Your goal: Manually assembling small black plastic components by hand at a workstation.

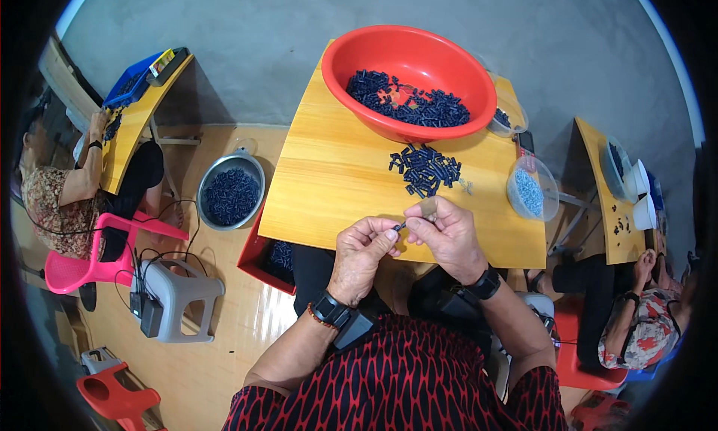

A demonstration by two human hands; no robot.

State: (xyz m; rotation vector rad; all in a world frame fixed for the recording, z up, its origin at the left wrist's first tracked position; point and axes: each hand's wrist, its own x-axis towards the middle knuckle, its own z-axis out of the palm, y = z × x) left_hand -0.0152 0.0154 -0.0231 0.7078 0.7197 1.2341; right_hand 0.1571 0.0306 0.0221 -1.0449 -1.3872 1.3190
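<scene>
My left hand [360, 255] pinches a small dark tube-shaped piece [399, 227] between thumb and fingertips, just past the table's near edge. Close against it, my right hand [449, 233] is closed in a pinch; whatever its fingertips hold is too small to make out. A brownish covering [428, 207] shows on a finger of that hand. Beyond both hands lies a loose pile of short dark tube-shaped pieces [426, 169] on the yellow wooden table [314, 169]. A few tiny pale bits [466, 185] lie at the pile's right side.
A big red basin [407, 49] with more dark pieces stands at the back. To the right is a clear tub of light-blue bits [529, 193]. On the floor stand a metal bowl [254, 169] and a red bin [254, 263]. People sit at side tables left and right.
</scene>
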